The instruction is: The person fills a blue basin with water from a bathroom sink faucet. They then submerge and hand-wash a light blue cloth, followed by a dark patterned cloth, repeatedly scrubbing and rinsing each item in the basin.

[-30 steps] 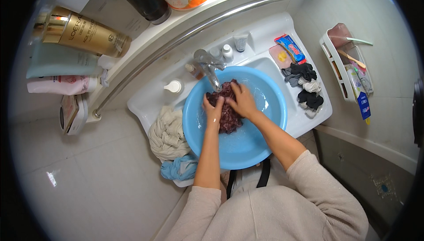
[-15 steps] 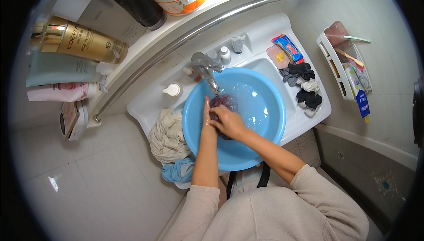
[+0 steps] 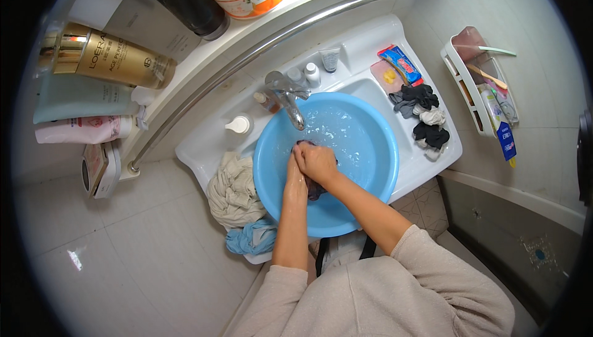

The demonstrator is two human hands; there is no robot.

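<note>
Over the water in a light blue basin [image 3: 388,182], my two hands are pressed together around a wet dark purple cloth [image 3: 316,190]. My right hand [image 3: 317,161] is closed on it, knuckles up. Against it from the left lies my left hand [image 3: 296,172], its fingers partly hidden behind the right one and closed on the cloth too. Part of the cloth hangs out below my right hand; its exact kind of garment cannot be made out. Just beyond my hands, the chrome faucet [image 3: 290,97] reaches over the basin's rim.
The basin stands in a white sink [image 3: 426,173]. Beige cloth [image 3: 231,192] and blue cloth [image 3: 251,237] lie at its left; balled socks [image 3: 426,117] and a blue packet [image 3: 400,65] at its right. A metal rail [image 3: 296,30] and a bottle-filled shelf [image 3: 179,77] overhang the back.
My left hand, earlier upright with straight fingers, has folded in against the right one. Both hands now squeeze the cloth together, slightly nearer to me.
</note>
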